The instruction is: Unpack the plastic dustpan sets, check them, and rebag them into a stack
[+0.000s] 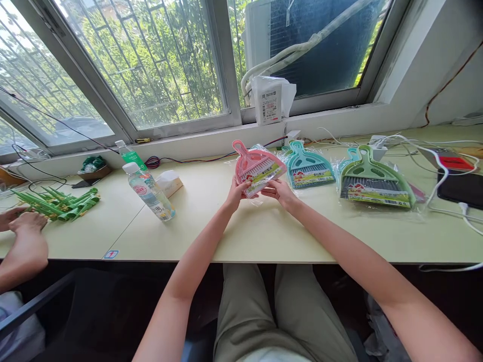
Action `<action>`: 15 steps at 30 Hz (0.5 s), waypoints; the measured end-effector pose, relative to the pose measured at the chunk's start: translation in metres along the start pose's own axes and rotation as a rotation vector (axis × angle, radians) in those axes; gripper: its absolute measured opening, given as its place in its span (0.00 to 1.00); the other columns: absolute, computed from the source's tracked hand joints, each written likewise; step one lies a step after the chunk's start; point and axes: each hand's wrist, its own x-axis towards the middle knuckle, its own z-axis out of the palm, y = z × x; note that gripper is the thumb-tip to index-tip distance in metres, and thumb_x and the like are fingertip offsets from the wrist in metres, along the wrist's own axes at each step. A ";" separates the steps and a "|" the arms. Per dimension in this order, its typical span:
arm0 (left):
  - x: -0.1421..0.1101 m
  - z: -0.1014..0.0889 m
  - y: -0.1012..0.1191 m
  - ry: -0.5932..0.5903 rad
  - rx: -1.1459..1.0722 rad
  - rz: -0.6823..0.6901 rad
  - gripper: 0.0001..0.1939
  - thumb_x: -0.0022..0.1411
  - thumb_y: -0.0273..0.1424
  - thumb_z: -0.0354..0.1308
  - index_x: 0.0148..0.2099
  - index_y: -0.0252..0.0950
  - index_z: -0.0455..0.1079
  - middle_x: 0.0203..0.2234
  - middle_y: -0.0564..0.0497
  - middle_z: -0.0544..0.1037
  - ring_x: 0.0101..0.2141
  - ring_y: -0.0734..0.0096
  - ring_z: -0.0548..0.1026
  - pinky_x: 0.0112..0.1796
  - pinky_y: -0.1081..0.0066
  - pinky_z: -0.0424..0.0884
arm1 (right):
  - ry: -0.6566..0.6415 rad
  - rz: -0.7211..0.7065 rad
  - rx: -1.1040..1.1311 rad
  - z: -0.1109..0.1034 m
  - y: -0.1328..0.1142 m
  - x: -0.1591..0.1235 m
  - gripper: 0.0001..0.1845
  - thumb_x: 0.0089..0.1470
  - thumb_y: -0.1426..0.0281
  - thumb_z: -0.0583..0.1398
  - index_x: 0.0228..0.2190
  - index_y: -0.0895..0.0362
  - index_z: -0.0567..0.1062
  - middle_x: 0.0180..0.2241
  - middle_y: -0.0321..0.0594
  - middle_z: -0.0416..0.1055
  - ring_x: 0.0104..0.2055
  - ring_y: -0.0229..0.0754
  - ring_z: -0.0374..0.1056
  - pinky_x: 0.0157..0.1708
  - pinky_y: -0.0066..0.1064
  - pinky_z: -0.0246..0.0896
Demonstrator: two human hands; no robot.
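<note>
A pink mini dustpan-and-brush set [255, 166] in a clear plastic wrapper is tilted up above the pale green table [264, 231]. My left hand [237, 193] grips the wrapper's lower left edge. My right hand [279, 192] pinches its lower right edge. To the right of it, a teal set [308, 166] and a green set [372, 181] lie flat on the table in their wrappers.
Two water bottles [149, 191] stand left of my hands beside a small tissue pack [169, 182]. Another person's hands [22, 221] rest by a pile of green sticks [60, 202] at far left. Cables, a phone and a power strip [449, 166] crowd the right end.
</note>
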 end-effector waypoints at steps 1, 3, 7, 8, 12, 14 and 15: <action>0.001 -0.002 0.001 0.005 -0.012 -0.003 0.37 0.49 0.30 0.64 0.59 0.43 0.54 0.51 0.45 0.73 0.35 0.62 0.79 0.31 0.62 0.80 | -0.010 -0.001 -0.035 -0.002 -0.002 0.000 0.08 0.53 0.64 0.64 0.35 0.54 0.76 0.34 0.40 0.80 0.33 0.43 0.78 0.43 0.41 0.77; 0.003 -0.006 0.003 0.033 -0.057 -0.003 0.36 0.48 0.29 0.63 0.60 0.42 0.55 0.51 0.46 0.73 0.34 0.63 0.79 0.30 0.63 0.80 | 0.007 -0.052 -0.166 -0.006 -0.008 0.001 0.11 0.56 0.61 0.61 0.36 0.55 0.76 0.33 0.43 0.79 0.32 0.45 0.78 0.39 0.42 0.77; 0.007 -0.020 0.010 0.138 -0.164 -0.043 0.26 0.51 0.29 0.60 0.53 0.36 0.64 0.44 0.45 0.76 0.31 0.68 0.77 0.26 0.70 0.76 | 0.228 -0.484 -0.723 -0.016 -0.024 -0.002 0.10 0.58 0.66 0.57 0.39 0.54 0.76 0.41 0.46 0.78 0.41 0.51 0.76 0.45 0.49 0.72; 0.008 -0.023 0.011 0.156 -0.180 -0.076 0.22 0.52 0.29 0.59 0.51 0.35 0.66 0.41 0.45 0.77 0.29 0.70 0.77 0.25 0.72 0.74 | 0.262 -0.618 -0.878 -0.018 -0.027 -0.003 0.12 0.57 0.68 0.58 0.42 0.52 0.76 0.47 0.46 0.75 0.48 0.54 0.73 0.50 0.51 0.69; 0.011 -0.036 0.012 0.156 -0.232 -0.178 0.14 0.55 0.29 0.58 0.45 0.34 0.68 0.30 0.49 0.75 0.21 0.77 0.71 0.17 0.77 0.65 | 0.189 -0.920 -1.244 -0.024 -0.036 -0.005 0.19 0.55 0.70 0.60 0.49 0.47 0.75 0.60 0.41 0.64 0.64 0.57 0.57 0.60 0.53 0.56; 0.012 -0.039 0.010 0.108 -0.233 -0.202 0.13 0.55 0.28 0.59 0.43 0.34 0.68 0.27 0.50 0.74 0.18 0.78 0.69 0.15 0.78 0.62 | 0.154 -0.962 -1.255 -0.026 -0.036 -0.004 0.12 0.57 0.67 0.60 0.43 0.47 0.78 0.57 0.40 0.68 0.62 0.55 0.59 0.59 0.52 0.55; 0.012 -0.039 0.010 0.083 -0.217 -0.204 0.12 0.55 0.28 0.59 0.43 0.33 0.68 0.26 0.50 0.74 0.18 0.78 0.69 0.14 0.78 0.61 | 0.151 -0.970 -1.236 -0.026 -0.035 -0.003 0.09 0.58 0.65 0.60 0.39 0.47 0.79 0.54 0.40 0.71 0.60 0.55 0.61 0.59 0.51 0.56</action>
